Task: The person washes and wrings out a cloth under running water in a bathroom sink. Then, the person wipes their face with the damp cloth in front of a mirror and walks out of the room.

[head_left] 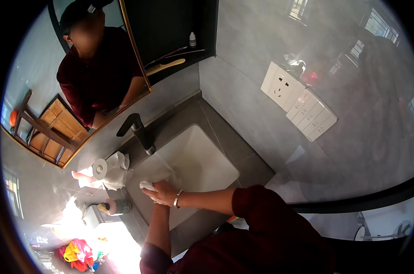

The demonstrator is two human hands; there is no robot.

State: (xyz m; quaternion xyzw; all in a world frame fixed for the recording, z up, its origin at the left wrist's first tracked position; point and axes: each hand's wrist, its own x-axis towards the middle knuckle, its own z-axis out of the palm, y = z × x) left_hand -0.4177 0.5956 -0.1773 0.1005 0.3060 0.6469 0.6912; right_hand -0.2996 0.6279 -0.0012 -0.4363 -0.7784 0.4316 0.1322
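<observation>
Over the near left part of the white sink (218, 171), my two hands are pressed together. My right hand (167, 191), with a bracelet at its wrist, lies closed over a small white wad (146, 185) that sticks out at the left. The wad looks like wet cloth or tissue; which one is unclear. Beneath and beside it is my left hand (156, 199), its fingers largely hidden by the right. The dark faucet (143, 137) stands beyond my hands, and a faint stream of water seems to fall below it.
Left of the sink are a paper roll (100, 169), crumpled clear plastic (118, 176) and a bottle (118, 207). Colorful cloths (79, 253) lie lower left. A mirror (97, 68) and a shelf with a comb (166, 66) are above; wall switches (311, 114) are at right.
</observation>
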